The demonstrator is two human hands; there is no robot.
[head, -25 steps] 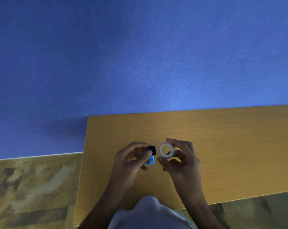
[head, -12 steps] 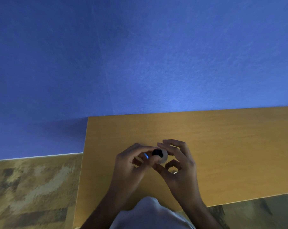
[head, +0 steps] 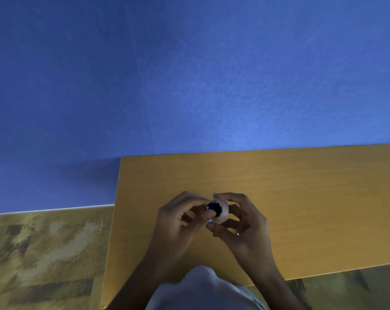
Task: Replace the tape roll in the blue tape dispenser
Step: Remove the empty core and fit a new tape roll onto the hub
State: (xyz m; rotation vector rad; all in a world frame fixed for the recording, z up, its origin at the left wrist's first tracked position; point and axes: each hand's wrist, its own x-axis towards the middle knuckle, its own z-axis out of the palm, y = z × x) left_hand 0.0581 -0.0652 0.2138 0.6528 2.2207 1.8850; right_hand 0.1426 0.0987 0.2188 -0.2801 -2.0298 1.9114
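Both hands meet over the wooden worktop [head: 301, 198], a little left of its middle, and hold the work in the air just above it. Right hand [head: 243, 229] has its grip closed on the tape roll [head: 223, 212]: fingers curl over the far side, thumb [head: 214, 229] sits under the near side. Left hand [head: 178, 222] has its grip closed on the black hub [head: 214, 208], pinched between fingertips and thumb.

Key relation: the hub sits at the roll's left-facing opening, partly inside the core. The roll's axis runs roughly left-right, pointing at the left hand. So the hub goes in from the left and the roll pushes back from the right. How deep the hub sits, cannot tell; the fingers hide the edge.

Blue tape dispenser [head: 208, 221]: only small bright-blue slivers show between the two thumbs, just near of the roll. Its body is mostly hidden and its orientation is unclear.

Materials: roll is a pale, whitish ring with a smooth curved outer face, looks like clear or matte tape. Hub is dark, blocky, hard plastic. Worktop is flat orange-brown wood grain, bare around the hands. Blue textured wall [head: 189, 86] stands behind, patterned carpet [head: 44, 253] lies to the left.

Judgement: step in hand is seating the hub in the new roll; dropping it into the dispenser is yet to do.
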